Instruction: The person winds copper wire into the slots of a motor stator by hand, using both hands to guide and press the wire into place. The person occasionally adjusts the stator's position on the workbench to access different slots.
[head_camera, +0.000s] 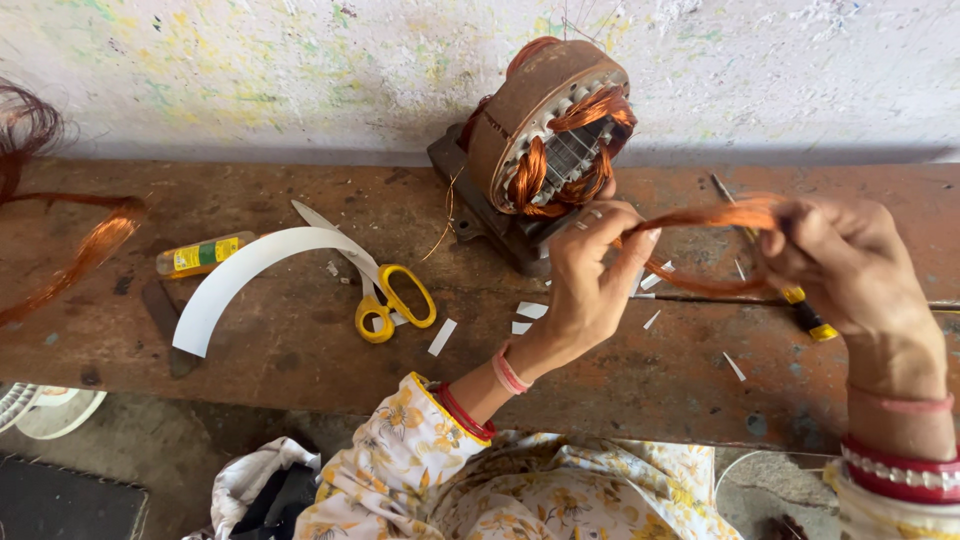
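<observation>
Now pinching a copper wire coil (715, 218) between both hands, left hand (590, 285) nearer the motor stator (548, 128), right hand (850, 265) gripping its far end, long axis running sideways.

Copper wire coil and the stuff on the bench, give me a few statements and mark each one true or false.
1. Both hands grip the copper wire coil. True: the left hand and right hand each hold it.
2. The scissors have red handles. False: the handles are yellow.
3. The stator lies flat on its face. False: it is propped up on its side, its windings facing the person.
4. A curved white paper strip lies on the wooden bench. True.
5. The small yellow bottle stands upright. False: it lies on its side.
</observation>
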